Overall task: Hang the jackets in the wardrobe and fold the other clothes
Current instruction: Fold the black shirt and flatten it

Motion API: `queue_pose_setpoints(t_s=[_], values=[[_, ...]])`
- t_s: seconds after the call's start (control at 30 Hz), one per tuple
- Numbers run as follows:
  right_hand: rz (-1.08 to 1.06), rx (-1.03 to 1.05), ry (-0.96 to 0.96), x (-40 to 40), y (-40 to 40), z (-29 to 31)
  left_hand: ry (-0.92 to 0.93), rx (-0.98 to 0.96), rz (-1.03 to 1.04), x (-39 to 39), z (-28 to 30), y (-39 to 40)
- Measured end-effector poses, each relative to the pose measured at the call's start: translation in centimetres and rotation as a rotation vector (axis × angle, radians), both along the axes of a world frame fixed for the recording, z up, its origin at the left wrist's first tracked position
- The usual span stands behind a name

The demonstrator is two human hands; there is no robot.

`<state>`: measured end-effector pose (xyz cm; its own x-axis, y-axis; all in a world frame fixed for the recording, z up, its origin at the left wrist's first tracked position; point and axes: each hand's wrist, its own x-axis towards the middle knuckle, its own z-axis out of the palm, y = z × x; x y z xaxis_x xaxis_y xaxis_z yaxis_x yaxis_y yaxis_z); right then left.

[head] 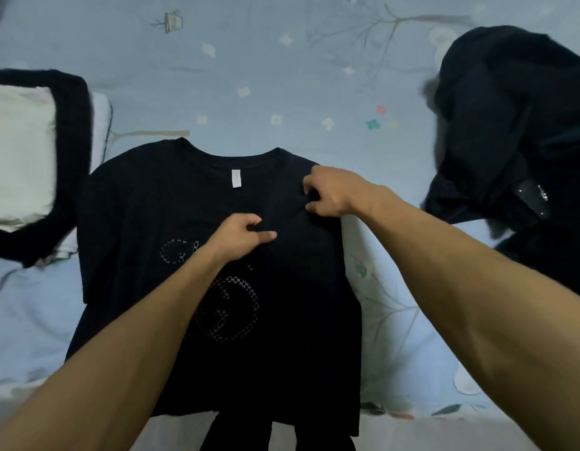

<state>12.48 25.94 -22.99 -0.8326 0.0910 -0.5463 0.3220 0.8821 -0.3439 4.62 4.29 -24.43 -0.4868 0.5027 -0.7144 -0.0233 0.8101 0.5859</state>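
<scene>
Hands pinch the black T-shirt (145,216) on the bed (282,76): left hand (239,236) mid-chest, right hand (330,193) at the folded-in sleeve

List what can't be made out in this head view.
- Black T-shirt: print partly covered by the left hand and forearm; hem cut off by the bottom edge.
- Dark clothes pile: cut by the right edge, garment types unclear.
- Neck label: too small to read.

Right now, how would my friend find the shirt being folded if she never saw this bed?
Look at the pale blue bedsheet; the black T-shirt lies flat in its middle. Both hands pinch it, left hand and right hand. Only it has a white neck label and dotted letters.
</scene>
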Motion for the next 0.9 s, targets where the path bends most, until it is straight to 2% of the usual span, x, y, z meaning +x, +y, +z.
queue_pose_setpoints(t_s=[0.1,0.27,0.37,0.5,0.63,0.73,0.9], values=[[-0.005,-0.082,-0.060,-1.1,2.1,0.4,-0.011,-0.014,0.027,0.0,0.1,0.3],[-0.010,0.050,-0.118,-1.3,5.4,-0.2,-0.008,-0.059,0.027,-0.4,0.0,0.7],[0.012,0.144,-0.021,-0.7,4.8,-1.2,0.041,-0.132,0.002,-0.9,-0.1,0.7],[0.032,0.259,0.173,-0.5,2.7,-0.8,0.219,-0.221,0.044,-0.3,0.4,0.3],[-0.046,0.141,0.245,-1.2,-0.4,1.6,0.294,-0.086,0.270,0.4,2.6,-1.5],[-0.061,0.016,0.239,-2.0,-5.3,3.7,0.267,-0.003,0.435,0.2,4.9,-5.7],[-0.120,-0.168,0.218,-3.8,-13.7,4.4,0.341,0.006,0.657,-2.9,6.5,-15.3]])
